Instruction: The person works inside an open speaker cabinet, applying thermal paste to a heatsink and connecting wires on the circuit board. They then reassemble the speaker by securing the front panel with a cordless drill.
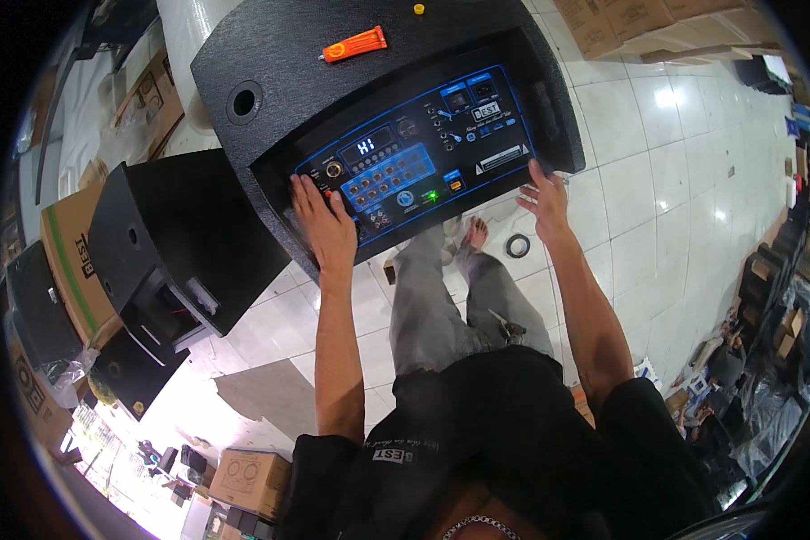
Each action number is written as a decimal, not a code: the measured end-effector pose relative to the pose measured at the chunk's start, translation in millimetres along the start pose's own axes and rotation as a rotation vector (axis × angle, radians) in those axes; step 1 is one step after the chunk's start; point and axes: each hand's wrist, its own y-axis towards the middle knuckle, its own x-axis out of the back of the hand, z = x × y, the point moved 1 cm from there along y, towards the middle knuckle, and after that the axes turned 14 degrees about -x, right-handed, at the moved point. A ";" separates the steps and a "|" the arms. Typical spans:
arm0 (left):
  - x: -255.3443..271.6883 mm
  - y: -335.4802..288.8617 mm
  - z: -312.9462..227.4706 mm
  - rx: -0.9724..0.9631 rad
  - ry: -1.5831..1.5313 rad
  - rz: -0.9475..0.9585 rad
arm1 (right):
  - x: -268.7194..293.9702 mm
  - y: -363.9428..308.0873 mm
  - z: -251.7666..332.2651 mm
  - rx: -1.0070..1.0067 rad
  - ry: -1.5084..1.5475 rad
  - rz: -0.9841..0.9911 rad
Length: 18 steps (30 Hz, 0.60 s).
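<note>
A control panel (441, 157) with knobs, sockets, a lit display and a green light sits in the recess of a large black speaker cabinet (270, 63). My left hand (326, 225) lies with fingers stretched over the panel's left end, beside its knobs. At the right end, my right hand (545, 200) has its fingers apart, the fingertips close to the panel's edge; whether they touch it I cannot tell. An orange tube (355, 44) lies on top of the cabinet. Near it is a small yellow cap (419, 9).
Another black speaker cabinet (189, 216) stands at the left, next to a cardboard box (76, 261). A black ring (517, 246) lies on the tiled floor (657, 207) by my feet. More cartons (666, 27) are at the far right, and wrapped black goods (783, 351) line the right side.
</note>
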 end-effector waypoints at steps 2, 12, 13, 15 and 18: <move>-5.1 3.3 3.2 0.017 0.037 -0.007 | -4.7 8.8 6.7 0.016 -0.014 0.033; -14.1 0.9 6.4 0.006 0.155 -0.036 | -6.2 9.6 9.0 -0.028 -0.028 0.002; -12.8 -0.9 6.7 0.013 0.169 -0.022 | -6.0 9.2 10.4 -0.044 -0.043 0.003; -12.2 -1.3 7.5 0.029 0.153 -0.005 | -4.8 10.5 13.6 -0.083 -0.078 0.034; -13.5 0.0 7.5 0.028 0.131 -0.040 | -2.0 13.2 16.2 -0.105 -0.140 0.033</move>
